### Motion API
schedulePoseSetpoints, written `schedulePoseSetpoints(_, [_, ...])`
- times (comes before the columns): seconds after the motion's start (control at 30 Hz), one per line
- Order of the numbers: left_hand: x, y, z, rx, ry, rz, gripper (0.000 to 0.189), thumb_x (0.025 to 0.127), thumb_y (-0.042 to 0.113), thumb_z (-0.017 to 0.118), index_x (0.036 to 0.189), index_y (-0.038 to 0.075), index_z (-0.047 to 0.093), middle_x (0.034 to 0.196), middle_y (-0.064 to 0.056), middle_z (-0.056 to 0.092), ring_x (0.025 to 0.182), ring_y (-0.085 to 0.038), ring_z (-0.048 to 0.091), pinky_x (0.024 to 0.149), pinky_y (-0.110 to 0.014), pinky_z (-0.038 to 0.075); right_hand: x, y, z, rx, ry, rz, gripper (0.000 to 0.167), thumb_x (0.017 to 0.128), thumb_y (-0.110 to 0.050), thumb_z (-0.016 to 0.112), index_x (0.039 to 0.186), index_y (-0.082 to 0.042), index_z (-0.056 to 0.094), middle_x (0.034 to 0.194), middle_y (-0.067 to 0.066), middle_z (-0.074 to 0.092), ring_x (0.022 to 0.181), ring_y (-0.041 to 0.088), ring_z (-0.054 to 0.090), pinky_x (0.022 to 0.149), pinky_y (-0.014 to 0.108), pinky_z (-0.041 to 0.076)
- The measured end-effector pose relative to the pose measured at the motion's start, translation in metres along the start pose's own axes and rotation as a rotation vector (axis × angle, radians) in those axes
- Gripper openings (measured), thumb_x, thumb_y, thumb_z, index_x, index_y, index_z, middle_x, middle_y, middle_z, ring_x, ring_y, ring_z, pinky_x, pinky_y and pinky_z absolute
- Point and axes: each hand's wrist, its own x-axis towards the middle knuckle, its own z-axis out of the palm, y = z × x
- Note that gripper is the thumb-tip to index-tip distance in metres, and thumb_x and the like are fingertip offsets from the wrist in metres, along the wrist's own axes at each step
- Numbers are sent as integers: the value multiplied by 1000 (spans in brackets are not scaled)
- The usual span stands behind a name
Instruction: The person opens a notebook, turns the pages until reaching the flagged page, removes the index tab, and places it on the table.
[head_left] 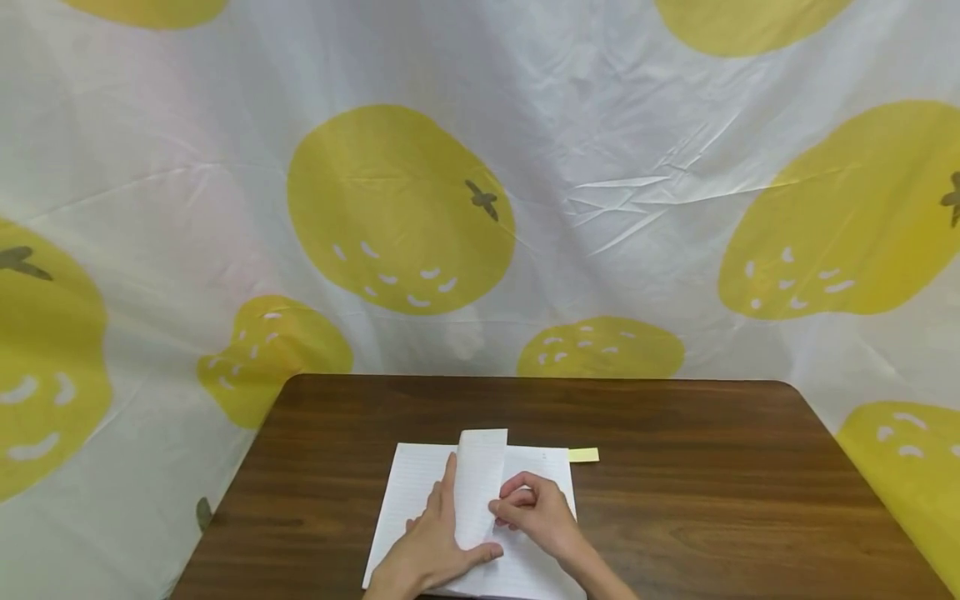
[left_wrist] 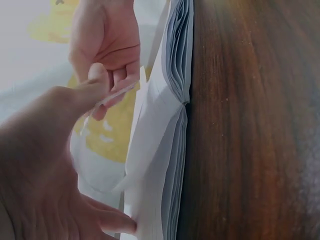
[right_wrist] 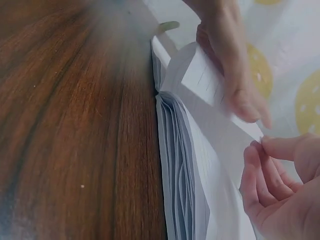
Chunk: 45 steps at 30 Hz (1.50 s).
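Observation:
An open notebook (head_left: pixel 408 479) with lined white pages lies on the table near its front edge. One page (head_left: pixel 480 479) stands raised and curved above the middle of the spread. My right hand (head_left: pixel 543 517) pinches that page's free edge between thumb and finger, as the right wrist view also shows. Behind the raised page, on its left, my left hand (head_left: pixel 433 546) has its fingers extended and its thumb stretched toward the right. In the left wrist view a fingertip of the left hand (left_wrist: pixel 45 135) touches the left-side pages. A yellow sticky tab (head_left: pixel 584 455) juts from the notebook's upper right edge.
The dark wood-grain table (head_left: pixel 712 492) extends to both sides and behind the notebook. A white curtain (head_left: pixel 585 208) with big yellow fruit prints hangs behind the table and down its sides.

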Motion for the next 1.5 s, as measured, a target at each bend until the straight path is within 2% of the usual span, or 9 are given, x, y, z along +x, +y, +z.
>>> schedulePoseSetpoints(0.13, [-1, -2, 0, -2, 4, 27, 133, 77, 63, 79, 162, 21, -13, 152, -36, 37, 129, -49, 54, 93, -77, 42, 3, 1, 2, -76, -21, -57, 20, 88, -16, 78, 94, 0, 66, 78, 15, 76, 67, 7, 68, 60, 19, 52])
schedulePoseSetpoints(0.3, [-1, -4, -2, -6, -10, 44, 134, 76, 41, 87, 162, 25, -15, 150, -33, 39, 110, -55, 61, 84, -66, 53, 2, 1, 0, -441, -3, -190, 14, 84, -15, 81, 95, -11, 72, 92, 2, 77, 87, 15, 70, 81, 32, 55])
schedulePoseSetpoints(0.43, [-1, -5, -4, -5, -38, 38, 142, 70, 28, 93, 162, 28, -16, 152, -41, 32, 109, -65, 57, 83, -69, 53, 1, -3, -7, -667, -8, -254, 37, 69, -7, 87, 103, -9, 70, 108, 10, 70, 99, 31, 62, 88, 49, 50])
schedulePoseSetpoints(0.57, [-1, -6, -5, 1, -67, 16, 146, 66, 24, 96, 161, 31, -15, 152, -48, 24, 117, -72, 49, 90, -74, 48, 6, -8, -13, -816, -46, -265, 56, 61, -7, 92, 110, -6, 65, 114, 16, 61, 97, 32, 56, 84, 47, 49])
schedulePoseSetpoints(0.7, [-1, -8, -7, 15, -54, -4, 151, 60, 22, 98, 162, 33, -13, 154, -47, 20, 117, -71, 50, 89, -75, 47, 18, -15, -17, -956, -88, -221, 79, 53, -21, 100, 119, -2, 60, 127, 25, 56, 110, 44, 53, 90, 57, 48])
schedulePoseSetpoints(0.87, [-2, -2, -7, 120, 43, -28, 157, 50, 27, 100, 162, 26, -11, 158, -45, 13, 125, -68, 45, 87, -78, 45, 38, -22, -22, -1135, -163, -103, 118, 47, -44, 102, 141, 2, 48, 149, 30, 43, 136, 53, 38, 107, 66, 37])
schedulePoseSetpoints(0.97, [-3, 2, -6, 198, 102, -26, 160, 45, 29, 100, 163, 20, -8, 161, -42, 4, 141, -65, 27, 98, -77, 39, 48, -26, -22, -1198, -207, -25, 130, 45, -52, 101, 148, 1, 42, 155, 28, 39, 142, 52, 34, 113, 65, 33])
schedulePoseSetpoints(1.1, [-1, 3, -5, 249, 151, 4, 161, 40, 30, 101, 163, 15, -2, 162, -40, -7, 146, -65, 11, 107, -80, 26, 53, -28, -21, -1219, -229, 44, 132, 46, -54, 100, 150, 0, 40, 157, 26, 37, 144, 51, 32, 116, 63, 31])
schedulePoseSetpoints(1.5, [1, -5, -9, 433, 254, 34, 151, 30, 43, 102, 158, 12, 28, 161, -40, 6, 150, -57, 14, 111, -78, 18, 48, -27, -15, -1212, -186, -15, 129, 48, -54, 99, 151, -2, 41, 159, 28, 35, 146, 50, 31, 117, 65, 27])
